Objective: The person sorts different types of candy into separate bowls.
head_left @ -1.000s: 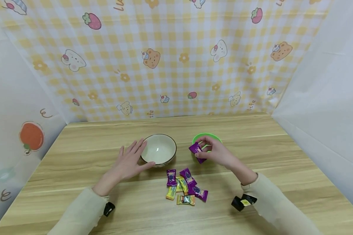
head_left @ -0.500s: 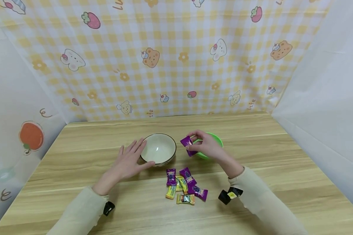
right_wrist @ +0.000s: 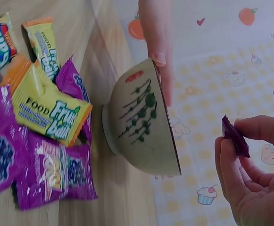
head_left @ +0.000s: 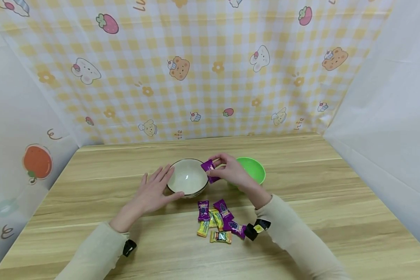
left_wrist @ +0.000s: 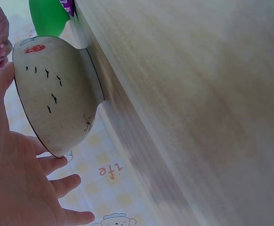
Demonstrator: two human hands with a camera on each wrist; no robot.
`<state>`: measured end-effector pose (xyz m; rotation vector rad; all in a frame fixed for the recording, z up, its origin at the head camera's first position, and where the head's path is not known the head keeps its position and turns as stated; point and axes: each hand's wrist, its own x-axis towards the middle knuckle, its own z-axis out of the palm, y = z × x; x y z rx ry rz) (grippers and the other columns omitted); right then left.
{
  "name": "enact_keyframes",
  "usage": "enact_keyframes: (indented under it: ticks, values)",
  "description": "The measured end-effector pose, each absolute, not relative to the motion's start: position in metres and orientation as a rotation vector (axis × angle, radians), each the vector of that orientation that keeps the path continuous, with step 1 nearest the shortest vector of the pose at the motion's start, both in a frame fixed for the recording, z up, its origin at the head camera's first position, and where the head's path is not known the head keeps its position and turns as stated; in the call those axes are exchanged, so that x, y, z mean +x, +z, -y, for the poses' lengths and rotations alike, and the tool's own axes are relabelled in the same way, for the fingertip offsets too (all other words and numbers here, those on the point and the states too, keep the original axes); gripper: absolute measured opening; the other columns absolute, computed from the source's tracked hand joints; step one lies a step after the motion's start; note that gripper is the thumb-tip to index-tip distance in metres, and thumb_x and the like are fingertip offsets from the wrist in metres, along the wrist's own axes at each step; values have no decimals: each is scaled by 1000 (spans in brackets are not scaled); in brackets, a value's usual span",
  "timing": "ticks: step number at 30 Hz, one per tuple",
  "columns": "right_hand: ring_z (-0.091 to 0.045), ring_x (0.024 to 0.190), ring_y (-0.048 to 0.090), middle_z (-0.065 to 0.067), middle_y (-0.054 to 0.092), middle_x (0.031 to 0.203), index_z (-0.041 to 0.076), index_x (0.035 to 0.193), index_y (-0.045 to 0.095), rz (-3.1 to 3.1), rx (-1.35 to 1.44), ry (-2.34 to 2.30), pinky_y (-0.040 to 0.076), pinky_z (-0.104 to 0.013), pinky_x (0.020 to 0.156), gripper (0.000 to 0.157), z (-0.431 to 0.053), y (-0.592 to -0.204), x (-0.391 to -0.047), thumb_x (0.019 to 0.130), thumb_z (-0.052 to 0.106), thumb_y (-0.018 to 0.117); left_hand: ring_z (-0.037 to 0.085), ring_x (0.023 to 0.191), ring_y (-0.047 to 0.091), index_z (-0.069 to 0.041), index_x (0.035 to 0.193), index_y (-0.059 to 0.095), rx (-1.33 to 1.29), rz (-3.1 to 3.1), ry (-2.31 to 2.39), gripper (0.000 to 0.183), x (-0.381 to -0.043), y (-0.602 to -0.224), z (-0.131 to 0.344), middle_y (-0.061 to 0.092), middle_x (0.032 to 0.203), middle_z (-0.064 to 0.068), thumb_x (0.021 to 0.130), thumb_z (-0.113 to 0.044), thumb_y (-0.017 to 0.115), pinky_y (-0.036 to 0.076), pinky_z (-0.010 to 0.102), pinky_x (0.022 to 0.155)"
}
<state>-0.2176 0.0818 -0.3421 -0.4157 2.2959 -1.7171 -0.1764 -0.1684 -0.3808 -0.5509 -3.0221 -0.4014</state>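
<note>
A purple candy packet (head_left: 210,170) is pinched between the thumb and fingers of my right hand (head_left: 229,171), at the right rim of the white bowl (head_left: 188,179). In the right wrist view the same packet (right_wrist: 235,136) shows above rim level, apart from the bowl (right_wrist: 144,117). My left hand (head_left: 153,196) rests spread against the bowl's left side, thumb and fingers straight along the rim. A green bowl (head_left: 253,171) stands to the right, partly behind my right hand and wrist.
In front of the bowls lies a loose pile of wrapped candies, with purple packets (head_left: 203,210) and yellow packets (head_left: 218,220). An orange-and-yellow packet (head_left: 221,237) lies at its front. A checked cloth (head_left: 210,77) hangs behind the wooden table (head_left: 301,171).
My right hand has moved left with the purple packet, from the green bowl to the white bowl's rim. More of the green bowl now shows. My left hand has stayed in place.
</note>
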Motion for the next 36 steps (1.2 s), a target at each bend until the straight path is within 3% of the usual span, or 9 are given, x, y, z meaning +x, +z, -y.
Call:
enact_keyframes:
  ticks: [7, 14, 22, 30, 36]
  values:
    - [-17, 72, 56, -13, 55, 90, 0, 109, 52, -2317, -388, -1709, 48, -31, 63, 38, -67, -331, -212, 75, 5, 68, 33, 128, 15, -9, 140, 23, -553, 3024, -419, 92, -176, -380, 168, 18, 144, 10, 75, -71, 39, 2, 60, 96]
    - [-18, 73, 56, -9, 57, 88, 6, 106, 54, -2404, -385, -1666, 48, -27, 60, 37, -52, -345, -225, 73, 12, 72, 33, 128, 15, -9, 141, 21, -560, 3027, -400, 92, -177, -381, 169, 17, 144, 9, 76, -71, 38, 5, 61, 96]
    - [-19, 71, 57, -7, 57, 85, 6, 105, 54, -2451, -371, -1638, 49, -30, 60, 37, -38, -345, -228, 73, 13, 72, 33, 128, 16, -8, 141, 21, -567, 3023, -398, 92, -177, -381, 169, 17, 144, 9, 76, -71, 38, 6, 62, 95]
    - [-16, 71, 56, -5, 57, 83, 7, 105, 54, -2518, -350, -1548, 48, -25, 57, 39, -28, -348, -230, 72, 14, 73, 33, 128, 16, -8, 141, 21, -569, 3026, -409, 92, -177, -381, 169, 17, 144, 10, 76, -70, 39, 5, 62, 95]
    - [-19, 66, 57, -8, 56, 84, 0, 106, 52, -2436, -403, -1632, 51, -35, 62, 36, -30, -350, -229, 75, 6, 69, 33, 128, 16, -8, 141, 21, -570, 3020, -413, 91, -177, -382, 169, 17, 144, 9, 76, -70, 40, 6, 61, 95]
